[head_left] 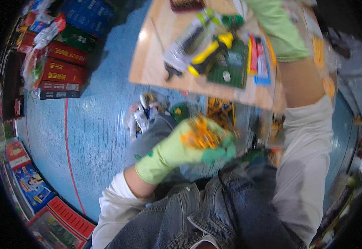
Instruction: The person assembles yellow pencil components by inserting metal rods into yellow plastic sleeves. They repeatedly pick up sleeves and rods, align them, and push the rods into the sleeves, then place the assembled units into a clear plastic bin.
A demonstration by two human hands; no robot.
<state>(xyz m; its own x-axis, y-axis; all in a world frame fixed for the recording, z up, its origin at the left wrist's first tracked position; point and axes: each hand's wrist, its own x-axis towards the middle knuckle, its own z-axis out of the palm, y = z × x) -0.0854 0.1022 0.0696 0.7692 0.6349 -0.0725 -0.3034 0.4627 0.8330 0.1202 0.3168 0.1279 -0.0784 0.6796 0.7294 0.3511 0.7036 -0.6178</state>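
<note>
My left hand [177, 147], in a pale green glove with darker green fingertips, is closed around a bunch of small orange-yellow pieces [204, 135]. It is above my lap, and motion blurs the pieces, so their kind is unclear. My right hand [280, 31], gloved the same way, reaches over the far right of the wooden table [147, 68]. Its fingers run out of the picture at the top. Near it lie a flat red, yellow and blue packet [259, 60], a dark green card [233, 68] and a yellow-and-black tool [210, 54].
A see-through plastic package [189, 39] lies on the table's left part. Below the table edge is an orange-filled container [221, 112], with a pile of small white items [141, 114] beside it. Red boxes [67, 68] are stacked at left on the blue floor [98, 120].
</note>
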